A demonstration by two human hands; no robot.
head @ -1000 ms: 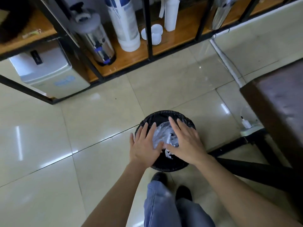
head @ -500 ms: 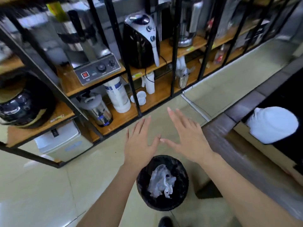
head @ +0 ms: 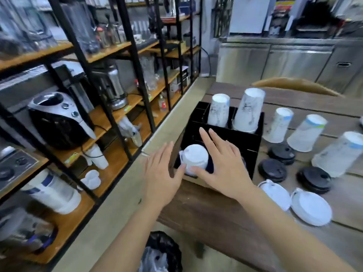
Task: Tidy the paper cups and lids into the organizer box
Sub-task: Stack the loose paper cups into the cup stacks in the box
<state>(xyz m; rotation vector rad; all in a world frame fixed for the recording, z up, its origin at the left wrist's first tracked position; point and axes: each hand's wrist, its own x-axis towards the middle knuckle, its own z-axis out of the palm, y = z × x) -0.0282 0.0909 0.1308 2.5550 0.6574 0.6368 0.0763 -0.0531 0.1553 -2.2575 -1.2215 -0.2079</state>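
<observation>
Head view: white lids (head: 194, 158) apparently between open left hand (head: 163, 173) and right hand (head: 224, 167).

black box (head: 225, 138) at the table's left edge holds two upturned cups (head: 246, 110); three more cups (head: 306, 132), black lids (head: 272, 170), white lids (head: 311, 208) lie right.

dim indoor light, heavy motion blur, wide-angle bending at the edges.

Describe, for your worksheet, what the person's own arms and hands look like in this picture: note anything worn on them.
Both forearms are bare with no sleeve in view. The left hand and right hand wear no gloves, and no rings, watch or bracelet are visible. Nails look short and unpainted, though the picture is somewhat blurred.
</observation>
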